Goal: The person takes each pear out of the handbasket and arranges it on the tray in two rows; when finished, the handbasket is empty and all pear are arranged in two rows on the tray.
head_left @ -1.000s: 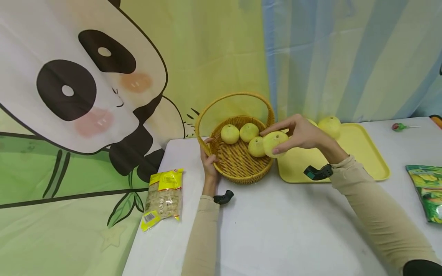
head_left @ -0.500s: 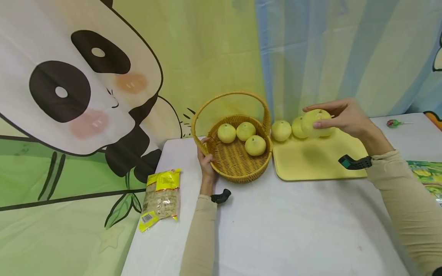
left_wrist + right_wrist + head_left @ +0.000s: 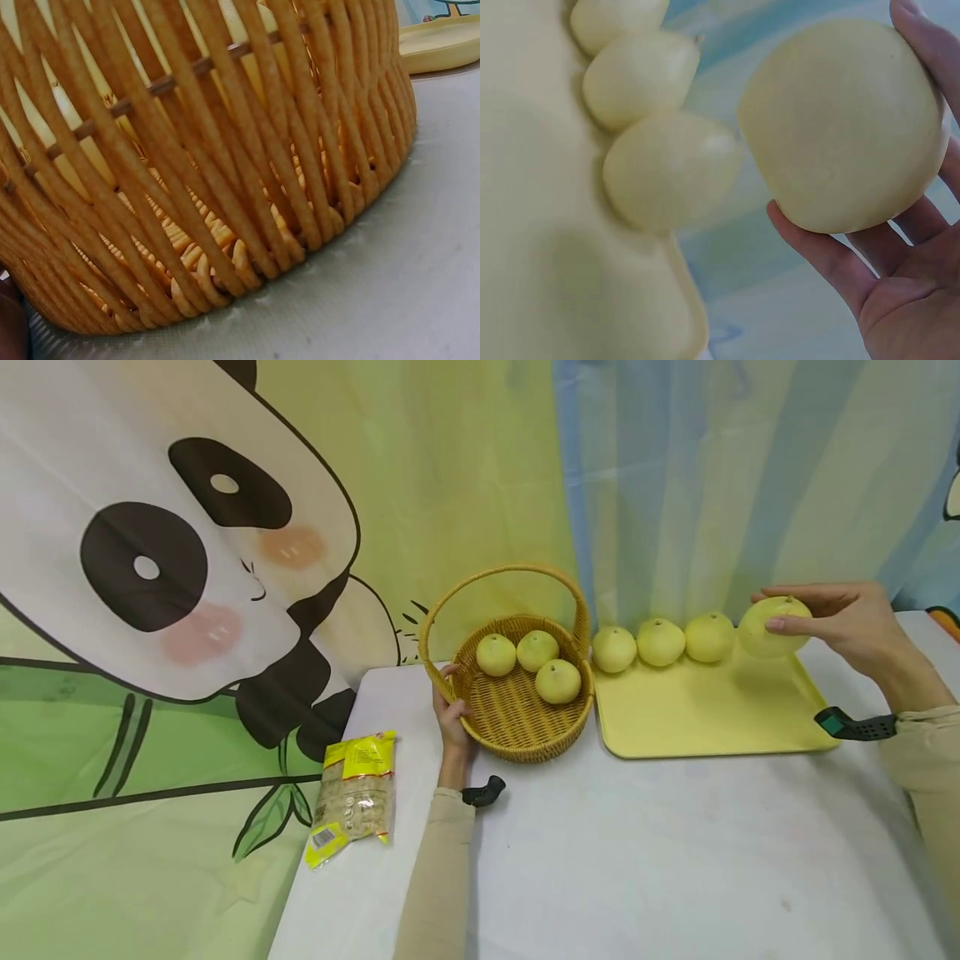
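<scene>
My right hand (image 3: 855, 622) grips a pale yellow fruit (image 3: 772, 625), round-bodied and smooth, above the back right of a yellow tray (image 3: 712, 718). In the right wrist view, thumb and fingers wrap this fruit (image 3: 844, 127), which looks apart from the nearest one in the row. Three similar fruits (image 3: 661, 642) stand in a row along the tray's back edge; they taper to a short stem. With my left hand (image 3: 452, 714) I hold the left rim of a wicker basket (image 3: 517, 727). Three more fruits (image 3: 558, 682) lie inside. The left wrist view shows mostly the basket's woven side (image 3: 225, 172).
A yellow and clear packet (image 3: 352, 797) lies left of the basket on the white table (image 3: 637, 860). The basket's tall arched handle (image 3: 510, 568) stands upright. Behind the table hangs a printed curtain (image 3: 480, 468) with a panda.
My right hand has carried the fruit from over the basket's right rim rightward, past the row, to the tray's back right. The left hand has stayed on the basket.
</scene>
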A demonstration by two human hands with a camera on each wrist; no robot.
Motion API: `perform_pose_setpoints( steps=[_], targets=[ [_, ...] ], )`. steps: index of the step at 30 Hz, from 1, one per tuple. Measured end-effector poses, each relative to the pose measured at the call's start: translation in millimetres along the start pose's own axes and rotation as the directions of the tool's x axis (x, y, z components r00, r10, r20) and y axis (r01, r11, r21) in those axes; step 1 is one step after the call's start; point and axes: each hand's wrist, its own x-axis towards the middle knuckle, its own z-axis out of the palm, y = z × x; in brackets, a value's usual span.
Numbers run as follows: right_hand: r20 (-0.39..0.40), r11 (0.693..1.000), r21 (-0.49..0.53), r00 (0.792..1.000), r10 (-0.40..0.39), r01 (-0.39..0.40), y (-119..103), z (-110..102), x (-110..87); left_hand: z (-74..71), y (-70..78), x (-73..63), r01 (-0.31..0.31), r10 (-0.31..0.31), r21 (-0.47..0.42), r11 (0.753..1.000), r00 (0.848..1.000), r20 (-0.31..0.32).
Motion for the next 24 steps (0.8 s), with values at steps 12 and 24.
perform_pose_setpoints(
  steps=[12, 24],
  targets=[
    [-0.124, 0.932, -0.277, 0.97, 0.208, -0.235, 44.8, -32.4, 1.3, 0.8, -1.4, -1.7, -0.005, 0.005, 0.03, 1.0, 1.0, -0.006],
    [-0.009, 0.924, -0.265, 0.959, 0.282, -0.274, 76.5, -36.8, 5.0, 0.9, -3.5, -1.1, 0.007, -0.007, -0.009, 1.0, 1.0, 0.0]
  ],
)
